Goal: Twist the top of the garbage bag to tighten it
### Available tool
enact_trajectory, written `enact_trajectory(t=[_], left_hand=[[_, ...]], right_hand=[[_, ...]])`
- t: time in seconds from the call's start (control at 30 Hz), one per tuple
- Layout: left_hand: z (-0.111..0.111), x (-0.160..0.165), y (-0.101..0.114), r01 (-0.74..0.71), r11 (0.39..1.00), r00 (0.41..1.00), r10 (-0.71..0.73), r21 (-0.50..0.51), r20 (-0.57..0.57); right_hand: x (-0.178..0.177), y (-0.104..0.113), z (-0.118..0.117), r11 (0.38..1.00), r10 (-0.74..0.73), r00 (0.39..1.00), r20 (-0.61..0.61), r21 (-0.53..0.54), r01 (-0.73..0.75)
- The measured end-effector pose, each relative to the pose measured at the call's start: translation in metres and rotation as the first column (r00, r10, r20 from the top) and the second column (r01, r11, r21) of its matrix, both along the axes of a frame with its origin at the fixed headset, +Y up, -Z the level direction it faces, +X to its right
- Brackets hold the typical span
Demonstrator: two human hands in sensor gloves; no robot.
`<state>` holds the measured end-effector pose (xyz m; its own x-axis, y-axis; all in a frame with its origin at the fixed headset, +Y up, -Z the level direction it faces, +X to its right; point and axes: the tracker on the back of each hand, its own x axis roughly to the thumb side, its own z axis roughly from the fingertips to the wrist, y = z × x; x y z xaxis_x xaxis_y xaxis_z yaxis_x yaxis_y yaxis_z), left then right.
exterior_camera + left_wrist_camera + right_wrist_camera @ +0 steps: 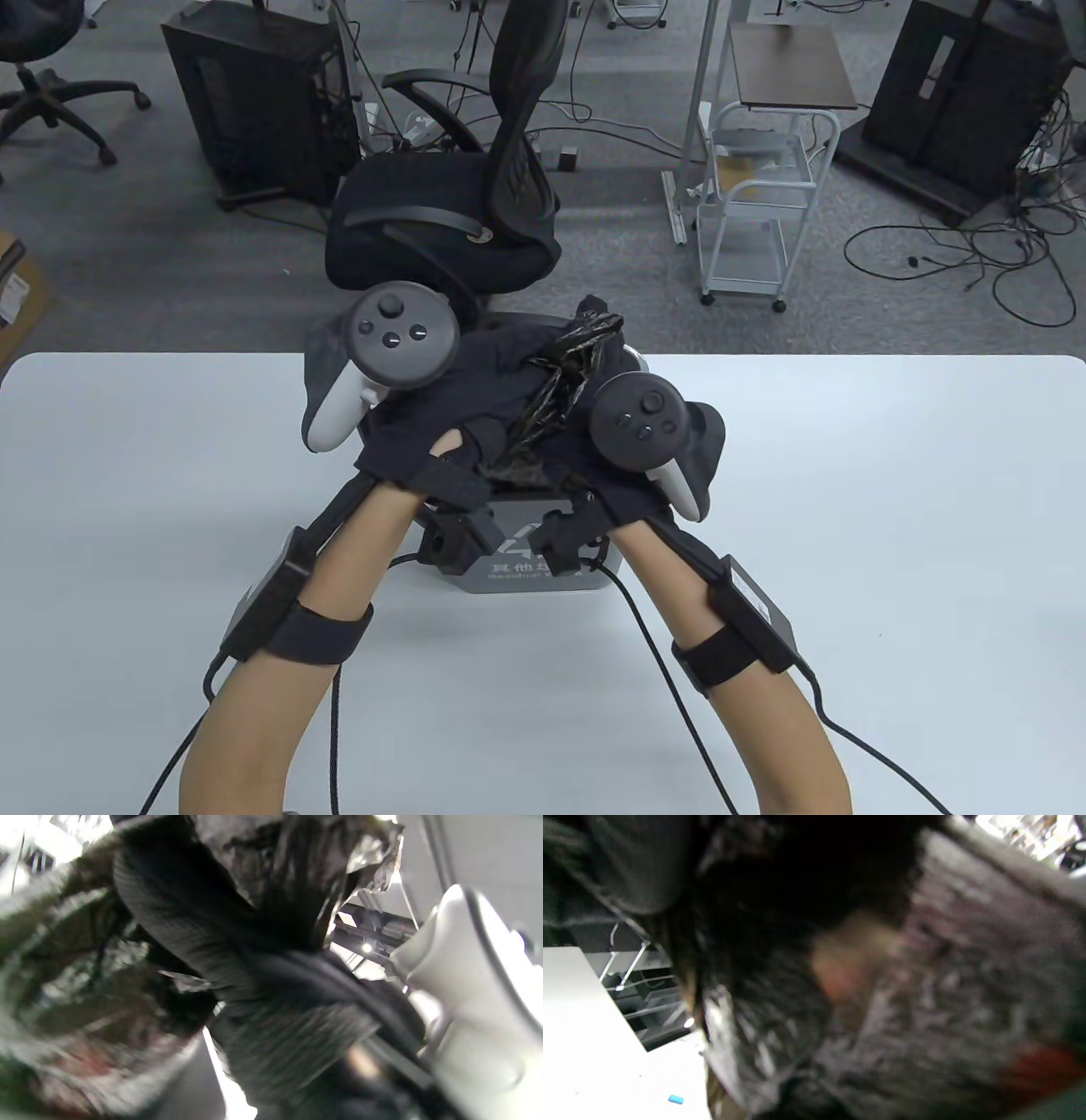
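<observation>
Both hands close around the gathered neck of the black garbage bag (556, 386), which rises out of a small grey bin (530, 569) standing on the white bench (891, 526). The left hand (424, 399) grips the plastic from the left and the right hand (645, 441) from the right, their gloves nearly touching, with a crumpled tuft of the bag top (594, 318) poking out beyond them. In the left wrist view a gloved finger (186, 916) wraps against shiny bunched film; the right wrist view is too blurred to show more than dark glove and plastic pressed together. The neck already looks ropey, so this reads as the twisting step itself, partway through. The next move probably calls for one hand to anchor the lower neck while the other turns the upper part, keeping the film pinched so the twist does not spring back.
</observation>
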<state>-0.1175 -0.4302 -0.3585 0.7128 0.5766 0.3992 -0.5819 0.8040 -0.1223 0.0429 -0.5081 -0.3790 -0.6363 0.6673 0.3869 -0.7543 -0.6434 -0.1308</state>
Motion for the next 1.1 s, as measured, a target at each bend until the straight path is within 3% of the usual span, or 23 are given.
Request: enact_trajectory(t=[0.2,0.37,0.57,0.73,0.83,0.93,1.0,1.1], left_hand=[[0.028,0.021,0.009,0.274,0.922,0.962,-0.259,0.274,-0.088],[0.032,0.026,0.007,0.212,0.935,0.973,-0.229,0.285,0.026],[0.031,0.008,-0.002,0.106,0.964,0.988,-0.129,0.244,0.082],[0.033,-0.023,-0.018,-0.055,0.977,0.996,0.039,0.204,0.081],[0.028,-0.046,-0.04,-0.118,0.975,0.993,0.116,0.19,0.018],[0.018,-0.061,-0.071,-0.172,0.981,0.985,0.174,0.092,-0.019],[0.011,-0.063,-0.091,-0.208,0.978,0.978,0.208,0.003,-0.007],[0.007,-0.057,-0.106,-0.191,0.981,0.981,0.191,-0.032,-0.022]], right_hand=[[0.003,-0.003,-0.015,0.985,-0.164,0.979,-0.125,-0.083,0.154],[0.009,-0.008,-0.027,0.951,-0.294,0.938,-0.18,-0.151,0.269],[0.015,-0.008,-0.034,0.939,-0.314,0.931,-0.185,-0.208,0.275],[0.017,-0.009,-0.04,0.931,-0.317,0.929,-0.192,-0.248,0.267],[0.018,-0.005,-0.043,0.921,-0.33,0.923,-0.199,-0.284,0.268],[0.019,0.007,-0.046,0.93,-0.293,0.933,-0.21,-0.289,0.227],[0.018,0.018,-0.046,0.942,-0.252,0.945,-0.207,-0.275,0.191],[0.016,0.036,-0.044,0.971,-0.126,0.971,-0.202,-0.225,0.079]])
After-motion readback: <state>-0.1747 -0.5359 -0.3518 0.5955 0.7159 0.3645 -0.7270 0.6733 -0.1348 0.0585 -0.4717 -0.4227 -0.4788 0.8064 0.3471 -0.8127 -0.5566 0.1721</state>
